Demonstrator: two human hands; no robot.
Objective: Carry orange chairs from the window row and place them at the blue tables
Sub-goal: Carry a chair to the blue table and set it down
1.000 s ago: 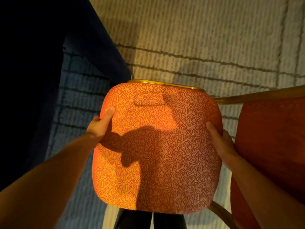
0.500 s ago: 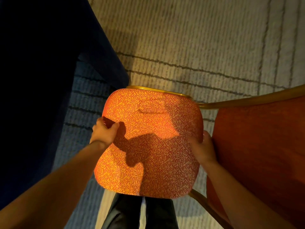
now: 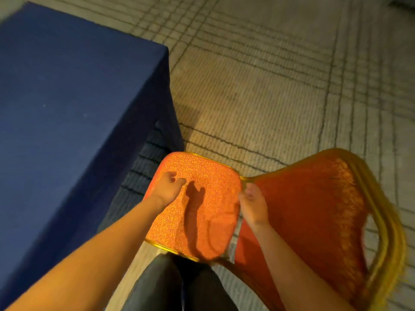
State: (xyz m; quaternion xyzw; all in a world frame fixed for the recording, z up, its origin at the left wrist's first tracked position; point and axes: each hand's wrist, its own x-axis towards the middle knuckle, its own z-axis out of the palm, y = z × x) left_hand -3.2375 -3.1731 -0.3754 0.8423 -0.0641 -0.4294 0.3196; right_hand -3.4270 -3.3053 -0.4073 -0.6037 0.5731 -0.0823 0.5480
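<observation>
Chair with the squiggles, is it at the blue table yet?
Nearly. The chair looks set down by the blue table, beside a second chair. The left hand hovers above the seat; the right hand is at its edge, grip unclear. Left: maybe nudging it in.

Bare forearms (image 3: 94, 250), dark trousers (image 3: 161, 286).

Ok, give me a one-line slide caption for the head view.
Left hand and right hand at an orange chair seat beside the blue table.

Orange squiggle-patterned chair (image 3: 197, 212), gold frame (image 3: 381, 221); navy tablecloth (image 3: 67, 108); beige grid-lined carpet (image 3: 269, 86).
</observation>
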